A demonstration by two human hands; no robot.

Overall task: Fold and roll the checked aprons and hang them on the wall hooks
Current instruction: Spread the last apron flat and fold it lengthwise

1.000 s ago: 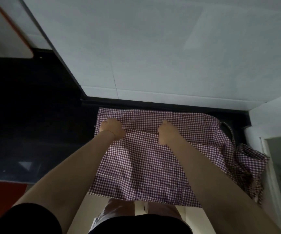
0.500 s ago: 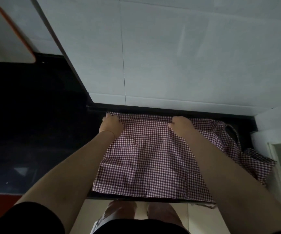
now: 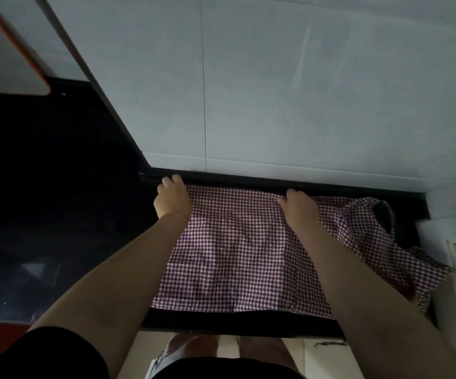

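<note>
The left hand [image 3: 172, 198] and right hand [image 3: 300, 207] are hiding their fingertips over the purple-and-white checked cloth apron's [image 3: 237, 247] far edge.

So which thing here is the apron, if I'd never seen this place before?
Find the pale tiled wall and look down to the black counter at its foot. The apron is the purple-and-white checked cloth spread flat there, both hands at its far edge. Nothing else nearby is patterned.

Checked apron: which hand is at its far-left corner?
The left hand, at the purple-and-white checked fabric apron's far-left corner by the wall; the right hand sits mid-edge.
</note>
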